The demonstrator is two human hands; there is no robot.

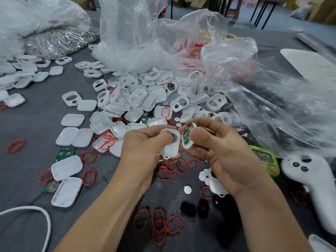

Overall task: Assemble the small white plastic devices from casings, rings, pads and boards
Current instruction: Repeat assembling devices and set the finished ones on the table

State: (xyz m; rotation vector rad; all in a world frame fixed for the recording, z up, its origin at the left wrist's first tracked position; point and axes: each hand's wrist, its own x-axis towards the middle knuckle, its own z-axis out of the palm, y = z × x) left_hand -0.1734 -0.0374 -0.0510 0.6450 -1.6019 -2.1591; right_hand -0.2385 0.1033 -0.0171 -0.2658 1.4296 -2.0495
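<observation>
Above red rings (179, 165), left fingers (164, 140) grip a casing (170, 150), right fingers (198, 135) a board-filled shell (188, 138).

Work surface: dark grey table (45, 124), matte, cloth-like covering, fills most of view. Far edge: pale grey floor (283, 20) beyond table. Upper right: thin black metal legs (269, 15) of furniture standing on floor; brown cardboard boxes (321, 11) behind, along top edge. Light: even, diffuse; soft shadows; source out of view.

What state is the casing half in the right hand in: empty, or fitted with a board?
Fitted: a green board sits inside the white casing half that the right hand pinches.
</observation>
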